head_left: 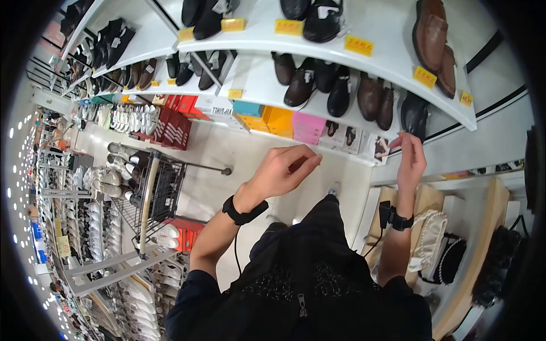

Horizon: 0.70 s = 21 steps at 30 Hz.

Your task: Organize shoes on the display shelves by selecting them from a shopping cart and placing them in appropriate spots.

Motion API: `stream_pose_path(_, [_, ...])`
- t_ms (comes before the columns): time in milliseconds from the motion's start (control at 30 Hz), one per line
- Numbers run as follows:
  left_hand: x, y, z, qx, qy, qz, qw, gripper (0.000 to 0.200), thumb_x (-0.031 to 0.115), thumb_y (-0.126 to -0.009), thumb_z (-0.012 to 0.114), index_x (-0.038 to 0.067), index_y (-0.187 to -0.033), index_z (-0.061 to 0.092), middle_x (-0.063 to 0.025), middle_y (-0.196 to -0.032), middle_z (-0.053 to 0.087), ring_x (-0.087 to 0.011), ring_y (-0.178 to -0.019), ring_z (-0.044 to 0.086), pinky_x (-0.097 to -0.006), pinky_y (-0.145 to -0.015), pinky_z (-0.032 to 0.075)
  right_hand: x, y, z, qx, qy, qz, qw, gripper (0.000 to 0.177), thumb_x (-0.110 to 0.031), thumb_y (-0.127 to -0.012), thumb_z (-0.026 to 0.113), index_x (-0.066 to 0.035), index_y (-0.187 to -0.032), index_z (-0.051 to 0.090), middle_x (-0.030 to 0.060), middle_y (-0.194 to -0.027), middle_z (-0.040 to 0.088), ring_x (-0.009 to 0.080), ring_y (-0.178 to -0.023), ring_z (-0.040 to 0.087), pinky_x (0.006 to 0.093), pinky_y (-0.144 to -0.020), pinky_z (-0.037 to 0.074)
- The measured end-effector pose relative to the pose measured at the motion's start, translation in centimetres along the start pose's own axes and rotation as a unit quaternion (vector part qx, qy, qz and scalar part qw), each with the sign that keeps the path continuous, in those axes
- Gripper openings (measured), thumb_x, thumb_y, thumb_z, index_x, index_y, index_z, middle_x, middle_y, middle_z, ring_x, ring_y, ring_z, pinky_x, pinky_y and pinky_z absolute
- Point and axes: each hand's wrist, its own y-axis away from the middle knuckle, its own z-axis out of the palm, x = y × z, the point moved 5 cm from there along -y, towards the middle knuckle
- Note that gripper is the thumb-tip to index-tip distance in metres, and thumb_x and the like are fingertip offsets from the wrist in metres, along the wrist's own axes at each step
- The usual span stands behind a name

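One right hand (410, 162), pinch indistinct.

1. Black shoe (414, 115): glossy dark leather with a rounded toe. It stands upright at the right end of the middle white shelf (259, 85), toe pointing down toward the shelf's front edge, just right of the brown pair on the same shelf.
2. White box (382, 148): a small carton with a dark shoe picture printed on its face. It sits just under the shelf's right end, below the black shoe, with the fingertips of the right hand (410, 162) at its right edge.
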Motion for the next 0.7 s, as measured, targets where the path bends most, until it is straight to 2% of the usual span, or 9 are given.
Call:
stream_pose_path(33, [-0.4, 1.8, -1.2, 0.01, 0.007, -0.021, 1.0, 0.014, 0.009, -0.098, 0.065, 0.0, -0.088, 0.068, -0.0038, -0.067, 0.062, -0.0086, -0.051, 0.047, -0.026, -0.049, 0.037, -0.2, 1.1, 1.6, -0.009, 0.009, -0.001, 1.0, 0.019, -0.013, -0.105, 0.054, 0.003, -0.107, 0.065, 0.0037, -0.086, 0.066, 0.0094, -0.082, 0.061, 0.0242, -0.078, 0.047])
stream_pose_path(67, [-0.4, 3.6, -2.4, 0.039, 0.024, -0.028, 0.999, 0.019, 0.013, -0.097, 0.067, 0.0, -0.083, 0.064, -0.006, -0.055, 0.049, -0.014, -0.046, 0.043, -0.031, -0.046, 0.035, -0.6, 2.2, 3.4, -0.023, -0.01, -0.01, 1.0, 0.019, -0.012, -0.104, 0.054, 0.003, -0.108, 0.066, 0.0039, -0.085, 0.066, 0.0099, -0.082, 0.062, 0.0246, -0.079, 0.046])
stream_pose_path(167, [-2.0, 8.9, -5.7, 0.07, 0.043, -0.056, 0.995, 0.023, 0.013, -0.098, 0.066, 0.001, -0.08, 0.061, -0.0047, -0.052, 0.045, -0.0124, -0.045, 0.038, -0.0309, -0.044, 0.031, -2.5, 4.8, 8.5, -0.093, -0.019, 0.012, 0.995, 0.018, -0.011, -0.104, 0.054, 0.003, -0.108, 0.066, 0.0045, -0.085, 0.066, 0.0105, -0.082, 0.062, 0.0247, -0.08, 0.046])
stream_pose_path(333, [-2.6, 15.9, -10.9, 0.118, 0.029, -0.093, 0.988, 0.027, 0.015, -0.098, 0.066, 0.001, -0.076, 0.058, -0.0034, -0.05, 0.041, -0.0109, -0.044, 0.035, -0.0315, -0.044, 0.029, -5.9, 7.3, 16.3, -0.163, -0.037, -0.023, 0.986, 0.02, -0.012, -0.105, 0.053, 0.004, -0.109, 0.064, 0.0057, -0.086, 0.065, 0.0115, -0.081, 0.062, 0.025, -0.079, 0.046])
stream_pose_path(500, [-4.1, 22.7, -17.0, 0.25, 0.002, -0.123, 0.96, 0.032, 0.017, -0.099, 0.065, 0.001, -0.073, 0.057, -0.0026, -0.051, 0.042, -0.0088, -0.046, 0.035, -0.0307, -0.044, 0.028, -8.1, 8.7, 25.5, -0.237, -0.072, -0.053, 0.968, 0.021, -0.013, -0.105, 0.053, 0.003, -0.108, 0.065, 0.0055, -0.086, 0.065, 0.0119, -0.081, 0.062, 0.0252, -0.078, 0.047])
stream_pose_path(567, [-5.3, 24.7, -19.3, 0.271, 0.008, -0.201, 0.941, 0.025, 0.018, -0.102, 0.062, 0.002, -0.083, 0.06, 0.0014, -0.062, 0.053, -0.005, -0.056, 0.043, -0.0242, -0.053, 0.035, -8.7, 9.4, 30.0, -0.277, -0.089, -0.017, 0.957, 0.021, -0.013, -0.105, 0.053, 0.003, -0.108, 0.065, 0.0053, -0.086, 0.066, 0.0113, -0.08, 0.062, 0.0248, -0.078, 0.047])
stream_pose_path(600, [-5.5, 25.4, -20.5, 0.288, 0.004, -0.206, 0.935, 0.025, 0.018, -0.102, 0.062, 0.002, -0.083, 0.06, 0.0014, -0.062, 0.053, -0.005, -0.056, 0.043, -0.0242, -0.053, 0.035, -9.7, 9.9, 32.8, -0.321, -0.132, -0.026, 0.937, 0.021, -0.015, -0.106, 0.054, 0.003, -0.106, 0.065, 0.0048, -0.086, 0.067, 0.0119, -0.081, 0.064, 0.0246, -0.078, 0.049])
stream_pose_path(633, [-5.8, 26.1, -21.6, 0.305, 0.037, -0.224, 0.925, 0.02, 0.018, -0.102, 0.061, 0.002, -0.09, 0.058, 0.0018, -0.064, 0.053, -0.0051, -0.056, 0.044, -0.0238, -0.053, 0.036, -10.2, 10.1, 35.4, -0.338, -0.136, -0.029, 0.931, 0.021, -0.015, -0.106, 0.054, 0.003, -0.106, 0.065, 0.0048, -0.086, 0.067, 0.0119, -0.081, 0.064, 0.0246, -0.078, 0.049])
stream_pose_path(700, [-7.0, 27.4, -23.5, 0.332, 0.07, -0.246, 0.908, 0.016, 0.017, -0.103, 0.061, 0.003, -0.096, 0.057, 0.0022, -0.066, 0.053, -0.0052, -0.057, 0.045, -0.0234, -0.054, 0.037, -10.3, 11.0, 40.9, -0.431, -0.117, 0.018, 0.895, 0.02, -0.015, -0.105, 0.055, 0.002, -0.108, 0.064, 0.0051, -0.086, 0.068, 0.0123, -0.083, 0.065, 0.0257, -0.08, 0.05])
